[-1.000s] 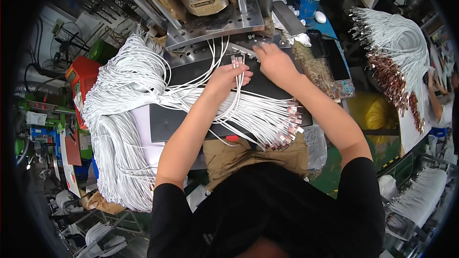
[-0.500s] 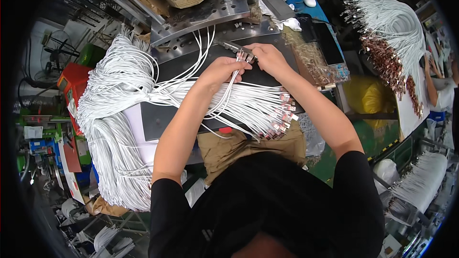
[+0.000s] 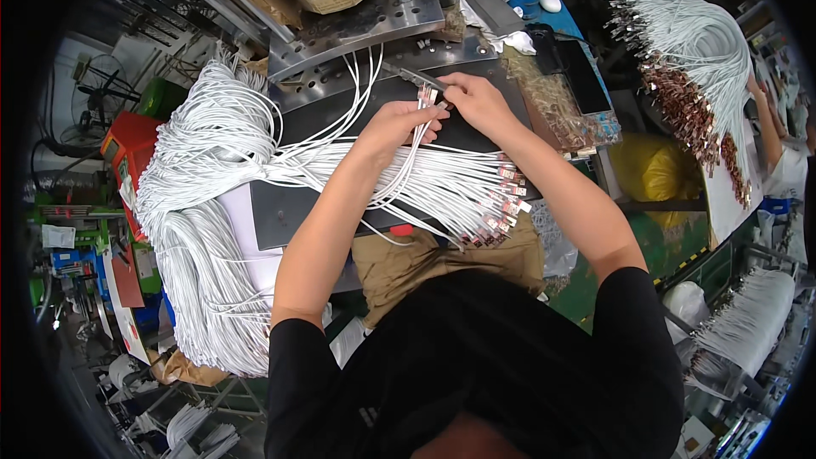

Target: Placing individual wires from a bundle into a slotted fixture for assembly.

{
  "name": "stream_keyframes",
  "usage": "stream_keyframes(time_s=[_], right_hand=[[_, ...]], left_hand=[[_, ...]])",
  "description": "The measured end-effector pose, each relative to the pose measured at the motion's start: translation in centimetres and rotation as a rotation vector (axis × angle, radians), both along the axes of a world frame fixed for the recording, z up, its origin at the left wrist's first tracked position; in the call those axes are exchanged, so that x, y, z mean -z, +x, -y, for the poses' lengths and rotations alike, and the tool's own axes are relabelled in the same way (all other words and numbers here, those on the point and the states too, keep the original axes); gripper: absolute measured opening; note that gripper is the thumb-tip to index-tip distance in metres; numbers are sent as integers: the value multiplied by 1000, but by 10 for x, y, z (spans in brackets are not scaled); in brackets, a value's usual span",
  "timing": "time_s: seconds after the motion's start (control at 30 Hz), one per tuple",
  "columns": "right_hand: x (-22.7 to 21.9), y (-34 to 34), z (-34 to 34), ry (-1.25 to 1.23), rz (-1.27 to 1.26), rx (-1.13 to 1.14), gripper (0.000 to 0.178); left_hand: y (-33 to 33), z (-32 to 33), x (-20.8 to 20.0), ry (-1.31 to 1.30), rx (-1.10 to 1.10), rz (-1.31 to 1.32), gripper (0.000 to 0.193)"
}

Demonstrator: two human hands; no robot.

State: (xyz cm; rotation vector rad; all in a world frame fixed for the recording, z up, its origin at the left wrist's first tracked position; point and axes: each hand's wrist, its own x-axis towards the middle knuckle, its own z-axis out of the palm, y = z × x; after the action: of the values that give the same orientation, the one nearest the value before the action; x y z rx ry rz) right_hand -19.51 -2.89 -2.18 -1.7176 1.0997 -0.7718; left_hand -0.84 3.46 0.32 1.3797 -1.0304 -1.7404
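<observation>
L hand (image 3: 404,123), above the far part of the black mat (image 3: 270,221), is closed round a few white cables (image 3: 416,140), w/ their small red-&-white connectors (image 3: 427,96) poking up past the fingertips. R hand (image 3: 482,104) is just right of them, also over the mat's far part, thumb & fingers drawn in narrow at the right end of a slim metal bar (image 3: 412,76); can't tell if it's gripping the bar, a connector or nothing. Vs. 1 s ago: R hand was apart from the connectors, over by the bar; now both hands' fingertips are nearly together. Vs. 0.5 s ago: connectors overlapped the bar's end; now they show just below it, flat faces clearer, L grip about the same. Reads as fine fingertip handling at the connector ends, L hand steadying (my judgement). Rest of the cable bundle (image 3: 382,172) lies across the mat, its connector ends (image 3: 510,204) fanned at the mat's right side; big white cable heap (image 3: 208,132) left of mat, perforated steel plate (image 3: 365,41) beyond it, red piece (image 3: 401,230) at its near edge.
</observation>
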Motion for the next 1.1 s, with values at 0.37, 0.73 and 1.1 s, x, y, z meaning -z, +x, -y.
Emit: stream_keyframes(time_s=[0.37, 0.73, 1.1], right_hand=[[1, -12, 10, 80, 51, -195, 38], [-10, -29, 14, 260, 87, -245, 42], [-11, -29, 8, 121, 6, -285, 47]], left_hand=[[6, 8, 5, 46, 98, 33, 28], [19, 7, 2, -31, 9, 155, 24], [9, 3, 1, 27, -13, 161, 21]])
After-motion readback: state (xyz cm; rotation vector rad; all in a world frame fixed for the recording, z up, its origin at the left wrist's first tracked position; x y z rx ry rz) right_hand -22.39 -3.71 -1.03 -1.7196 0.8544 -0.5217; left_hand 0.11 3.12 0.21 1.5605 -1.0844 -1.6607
